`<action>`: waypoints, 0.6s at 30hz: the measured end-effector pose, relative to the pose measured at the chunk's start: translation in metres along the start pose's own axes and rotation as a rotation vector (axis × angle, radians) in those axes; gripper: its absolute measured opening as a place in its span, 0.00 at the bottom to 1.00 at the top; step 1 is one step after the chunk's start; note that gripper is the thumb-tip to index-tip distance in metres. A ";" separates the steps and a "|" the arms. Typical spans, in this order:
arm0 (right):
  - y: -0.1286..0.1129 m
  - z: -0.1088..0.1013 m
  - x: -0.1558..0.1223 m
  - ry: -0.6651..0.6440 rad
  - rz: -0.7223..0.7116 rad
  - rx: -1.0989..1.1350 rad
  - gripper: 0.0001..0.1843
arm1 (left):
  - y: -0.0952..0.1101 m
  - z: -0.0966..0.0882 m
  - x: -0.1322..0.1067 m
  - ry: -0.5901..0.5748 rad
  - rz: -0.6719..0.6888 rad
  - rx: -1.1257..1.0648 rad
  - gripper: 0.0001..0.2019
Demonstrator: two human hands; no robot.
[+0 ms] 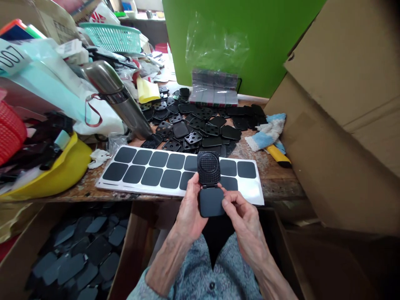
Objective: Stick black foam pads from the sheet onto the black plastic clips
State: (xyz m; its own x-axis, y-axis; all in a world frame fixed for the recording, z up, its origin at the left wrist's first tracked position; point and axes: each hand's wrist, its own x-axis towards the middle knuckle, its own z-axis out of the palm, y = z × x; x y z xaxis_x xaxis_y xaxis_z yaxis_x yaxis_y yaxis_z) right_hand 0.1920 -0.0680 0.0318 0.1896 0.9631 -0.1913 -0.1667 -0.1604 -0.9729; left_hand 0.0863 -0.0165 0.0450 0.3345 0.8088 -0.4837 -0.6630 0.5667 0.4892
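Both hands are raised in front of the table edge. My left hand (189, 206) grips a black square plastic piece with a round mesh face (208, 167), held upright. My right hand (242, 214) pinches a black rounded-square pad (211, 202) just below that piece, touching its lower edge. Behind the hands lies a white backing sheet (250, 192) carrying two rows of the same black pads. Further back sits a heap of black plastic pieces (200, 125), some with holes.
A steel flask (117, 98) leans at the left by a yellow tub (62, 166) and mixed clutter. A cardboard box (78, 258) below holds several grey pads. Large cardboard (343, 125) stands at right, a green panel (250, 37) behind, and a blue-white cloth (267, 131) over a yellow cutter (278, 155).
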 end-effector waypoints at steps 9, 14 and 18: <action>0.004 0.000 -0.001 0.006 -0.046 -0.076 0.08 | 0.000 -0.002 -0.001 0.003 -0.022 -0.012 0.17; 0.006 0.000 -0.002 0.016 -0.071 -0.081 0.07 | 0.000 -0.002 -0.002 0.006 -0.021 -0.033 0.17; 0.005 0.001 -0.003 0.017 -0.093 -0.100 0.07 | -0.001 -0.002 -0.004 -0.013 -0.021 -0.047 0.17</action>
State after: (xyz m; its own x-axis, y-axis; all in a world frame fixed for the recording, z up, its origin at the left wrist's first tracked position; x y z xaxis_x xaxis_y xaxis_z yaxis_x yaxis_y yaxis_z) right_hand 0.1899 -0.0719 0.0277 0.2161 0.9711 -0.1012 -0.0507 -0.0924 -0.9944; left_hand 0.0842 -0.0207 0.0447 0.3567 0.7992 -0.4838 -0.6866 0.5755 0.4443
